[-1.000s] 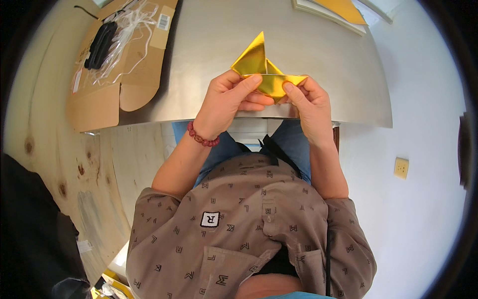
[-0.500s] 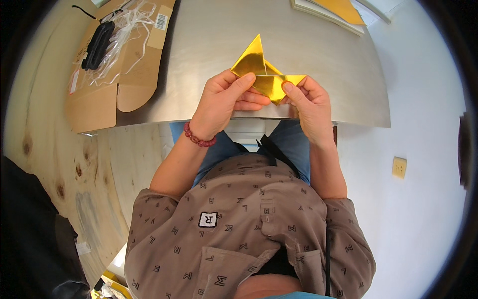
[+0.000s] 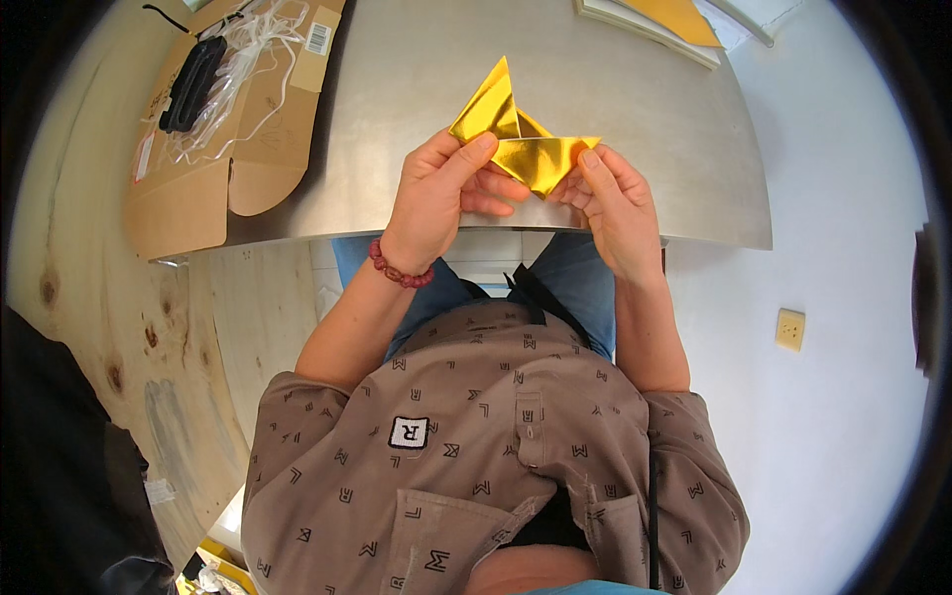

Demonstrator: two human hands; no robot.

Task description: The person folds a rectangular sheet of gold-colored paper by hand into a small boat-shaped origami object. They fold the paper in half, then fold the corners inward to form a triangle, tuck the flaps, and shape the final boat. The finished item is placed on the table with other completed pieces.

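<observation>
In the head view, the left hand (image 3: 433, 201) is closed on the folded gold paper (image 3: 518, 139), with the thumb pressed on its left part and the other fingers curled under it. The right hand (image 3: 613, 203) pinches the paper's right corner between thumb and fingertips. The paper is held just above the near edge of the grey table (image 3: 635, 129). An open cardboard box (image 3: 213, 149) lies well to the left.
</observation>
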